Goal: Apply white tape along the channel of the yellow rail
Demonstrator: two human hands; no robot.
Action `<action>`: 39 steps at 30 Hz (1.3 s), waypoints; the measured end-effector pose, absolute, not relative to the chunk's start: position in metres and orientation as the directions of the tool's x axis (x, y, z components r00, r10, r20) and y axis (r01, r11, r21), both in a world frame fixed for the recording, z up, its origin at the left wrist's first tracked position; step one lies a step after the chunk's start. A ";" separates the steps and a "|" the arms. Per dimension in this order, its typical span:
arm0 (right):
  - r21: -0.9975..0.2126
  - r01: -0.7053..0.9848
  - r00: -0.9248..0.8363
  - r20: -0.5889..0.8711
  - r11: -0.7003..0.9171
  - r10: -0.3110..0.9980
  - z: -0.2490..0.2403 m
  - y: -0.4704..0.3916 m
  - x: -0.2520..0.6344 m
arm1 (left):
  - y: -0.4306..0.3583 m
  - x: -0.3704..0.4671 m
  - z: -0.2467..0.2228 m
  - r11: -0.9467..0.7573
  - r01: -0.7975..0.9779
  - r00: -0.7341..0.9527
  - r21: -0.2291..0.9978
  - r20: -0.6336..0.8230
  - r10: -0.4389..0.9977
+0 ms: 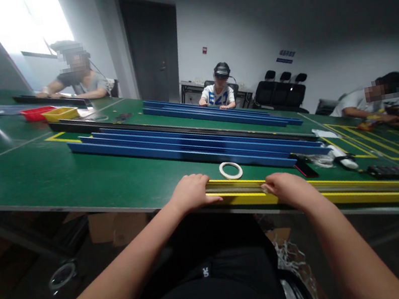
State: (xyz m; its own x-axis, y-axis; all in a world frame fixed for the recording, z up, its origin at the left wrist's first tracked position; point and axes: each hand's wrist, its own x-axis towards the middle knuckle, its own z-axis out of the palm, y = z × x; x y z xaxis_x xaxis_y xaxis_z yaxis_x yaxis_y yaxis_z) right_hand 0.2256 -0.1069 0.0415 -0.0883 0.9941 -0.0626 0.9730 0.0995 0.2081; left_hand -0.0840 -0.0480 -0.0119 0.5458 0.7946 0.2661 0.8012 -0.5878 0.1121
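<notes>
A long yellow channel (378,191) lies along the near edge of the green table (143,182). My left hand (192,192) grips its left end, thumb on the near side and fingers on the far side. Farther right, my right hand (286,187) is closed at the channel, its fingers bent down to the inner groove; whether something small is pinched there is too small to tell. A white tape ring (231,170) lies flat just beyond the channel, between my hands. Behind it are several long blue channels (185,153), side by side.
Black strips (135,132) and more blue channels (204,113) lie farther back. Red (37,114) and yellow (60,114) trays stand at left. A dark phone-like object (305,167) and a white bottle-like object (347,161) are at right. Three people sit around the table.
</notes>
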 end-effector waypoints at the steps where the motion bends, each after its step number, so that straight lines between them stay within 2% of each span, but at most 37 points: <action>1: 0.229 0.962 -0.156 0.012 0.149 0.988 0.043 -0.105 0.223 | -0.048 -0.084 -0.012 -0.583 0.804 0.543 0.113 0.261 0.798; 3: 0.276 0.923 -0.310 0.115 0.270 0.944 0.046 -0.098 0.217 | -0.049 -0.083 -0.011 -0.577 0.809 0.538 0.110 0.256 0.803; 6: 0.320 0.824 -0.509 0.053 0.468 0.859 0.045 -0.083 0.209 | -0.050 -0.083 -0.011 -0.579 0.809 0.538 0.104 0.264 0.800; 11: 0.340 0.729 -0.606 -0.083 0.594 0.791 0.041 -0.060 0.206 | -0.049 -0.083 -0.011 -0.588 0.803 0.548 0.094 0.270 0.792; 18: 0.342 0.596 -0.734 -0.135 0.727 0.666 0.030 -0.043 0.189 | -0.046 -0.084 -0.015 -0.609 0.789 0.568 0.078 0.287 0.772; 25: 0.357 0.514 -0.797 -0.137 0.780 0.588 0.023 -0.033 0.155 | -0.045 -0.084 -0.016 -0.605 0.791 0.561 0.087 0.291 0.775; 39: 0.351 0.583 -0.696 -0.249 0.733 0.673 0.028 -0.025 0.113 | -0.045 -0.085 -0.017 -0.614 0.786 0.567 0.076 0.310 0.763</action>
State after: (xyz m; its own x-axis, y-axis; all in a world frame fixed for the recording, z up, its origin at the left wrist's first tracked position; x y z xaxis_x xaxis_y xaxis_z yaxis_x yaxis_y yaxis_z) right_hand 0.1126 -0.0253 0.0280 -0.6960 0.6734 -0.2492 0.5833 0.7326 0.3508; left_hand -0.0846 -0.0446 -0.0171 0.5667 0.7634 0.3099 0.7855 -0.6141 0.0764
